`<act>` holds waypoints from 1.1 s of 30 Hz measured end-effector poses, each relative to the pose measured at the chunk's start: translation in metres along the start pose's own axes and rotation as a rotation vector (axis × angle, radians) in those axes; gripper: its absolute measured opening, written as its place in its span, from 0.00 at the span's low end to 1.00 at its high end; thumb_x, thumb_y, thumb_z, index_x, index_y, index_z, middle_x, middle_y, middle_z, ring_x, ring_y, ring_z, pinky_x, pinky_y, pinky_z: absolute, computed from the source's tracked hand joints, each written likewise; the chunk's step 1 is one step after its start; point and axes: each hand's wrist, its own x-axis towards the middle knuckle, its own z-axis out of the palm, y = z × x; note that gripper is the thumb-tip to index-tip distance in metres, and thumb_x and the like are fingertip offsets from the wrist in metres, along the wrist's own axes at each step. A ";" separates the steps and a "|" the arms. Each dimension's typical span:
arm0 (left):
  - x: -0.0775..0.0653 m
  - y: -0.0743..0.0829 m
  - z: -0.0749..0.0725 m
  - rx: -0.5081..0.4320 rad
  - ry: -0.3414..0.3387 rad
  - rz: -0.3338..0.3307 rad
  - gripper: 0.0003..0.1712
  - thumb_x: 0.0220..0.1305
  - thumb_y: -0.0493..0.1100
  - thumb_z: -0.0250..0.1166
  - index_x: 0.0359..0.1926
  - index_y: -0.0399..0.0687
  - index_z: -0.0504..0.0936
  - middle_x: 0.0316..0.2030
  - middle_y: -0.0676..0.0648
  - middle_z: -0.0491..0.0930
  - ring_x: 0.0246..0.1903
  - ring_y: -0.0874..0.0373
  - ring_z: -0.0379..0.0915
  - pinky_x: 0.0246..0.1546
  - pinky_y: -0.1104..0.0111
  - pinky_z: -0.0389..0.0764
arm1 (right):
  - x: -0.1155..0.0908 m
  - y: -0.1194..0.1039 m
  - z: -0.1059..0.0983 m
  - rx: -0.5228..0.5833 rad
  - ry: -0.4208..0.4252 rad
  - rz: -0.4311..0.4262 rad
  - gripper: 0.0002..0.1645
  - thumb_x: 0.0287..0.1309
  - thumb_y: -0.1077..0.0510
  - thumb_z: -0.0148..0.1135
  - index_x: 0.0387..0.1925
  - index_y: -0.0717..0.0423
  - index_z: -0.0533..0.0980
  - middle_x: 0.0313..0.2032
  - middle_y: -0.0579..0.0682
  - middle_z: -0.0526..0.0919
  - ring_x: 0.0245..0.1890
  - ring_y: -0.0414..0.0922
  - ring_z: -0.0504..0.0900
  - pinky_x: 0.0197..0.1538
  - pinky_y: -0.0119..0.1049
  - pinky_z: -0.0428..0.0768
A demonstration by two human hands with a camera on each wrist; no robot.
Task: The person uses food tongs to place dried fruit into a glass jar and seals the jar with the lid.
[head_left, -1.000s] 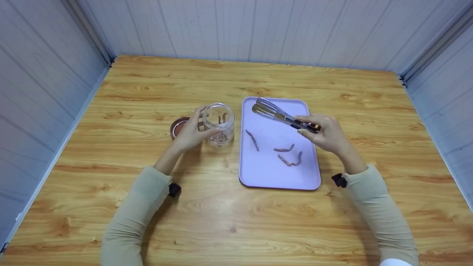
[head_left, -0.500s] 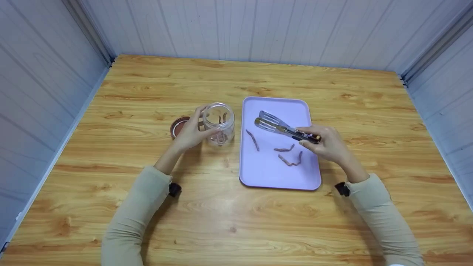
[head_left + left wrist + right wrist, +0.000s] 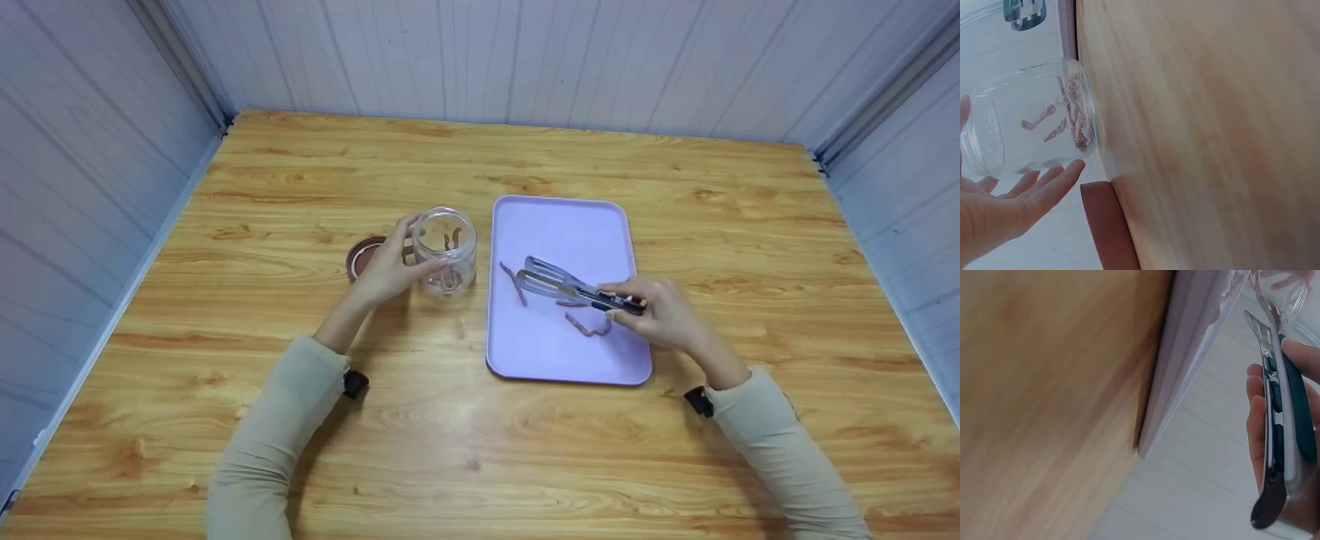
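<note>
My left hand (image 3: 388, 268) holds a clear jar (image 3: 459, 271) upright on the table, thumb and fingers around its side. Through the wall, in the left wrist view, several wrinkled brown strips (image 3: 1076, 118) lie at the jar's bottom. My right hand (image 3: 664, 311) grips metal food tongs (image 3: 561, 286) with dark handle grips. The tongs' slotted tips are apart, above a lilac tray (image 3: 562, 225), nothing seen between them. On the tray a thin brown strip (image 3: 507, 271) lies at the left. A bent strip (image 3: 577, 325) lies nearer me; another is partly hidden under the tongs.
A brown round lid (image 3: 361, 253) lies on the wooden table (image 3: 450, 435), left of the jar and partly behind my left hand. Pale panel walls (image 3: 480, 60) stand behind the table and at both sides. The tray has a low raised rim.
My right hand has moved toward me and lower with the tongs, whose tips now reach over the strips. The left hand and the jar have stayed put.
</note>
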 end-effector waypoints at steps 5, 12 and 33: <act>0.001 -0.001 0.000 -0.012 -0.001 0.005 0.41 0.54 0.38 0.64 0.63 0.38 0.51 0.57 0.32 0.57 0.55 0.36 0.56 0.53 0.56 0.64 | -0.005 -0.001 0.003 0.010 -0.014 -0.001 0.22 0.39 0.65 0.68 0.43 0.57 0.78 0.33 0.52 0.81 0.25 0.41 0.74 0.24 0.35 0.72; 0.001 -0.001 0.000 -0.017 0.001 0.007 0.42 0.53 0.38 0.64 0.64 0.38 0.50 0.57 0.32 0.57 0.55 0.36 0.56 0.53 0.55 0.63 | -0.009 -0.002 0.007 0.011 -0.021 -0.012 0.23 0.39 0.66 0.68 0.43 0.58 0.78 0.32 0.51 0.81 0.24 0.40 0.73 0.24 0.34 0.71; 0.001 -0.001 0.000 -0.056 -0.011 0.011 0.40 0.54 0.38 0.64 0.63 0.38 0.51 0.57 0.33 0.57 0.55 0.39 0.57 0.53 0.58 0.65 | -0.011 -0.009 0.010 -0.009 -0.055 0.023 0.22 0.39 0.68 0.66 0.42 0.55 0.79 0.28 0.47 0.81 0.21 0.38 0.72 0.22 0.31 0.70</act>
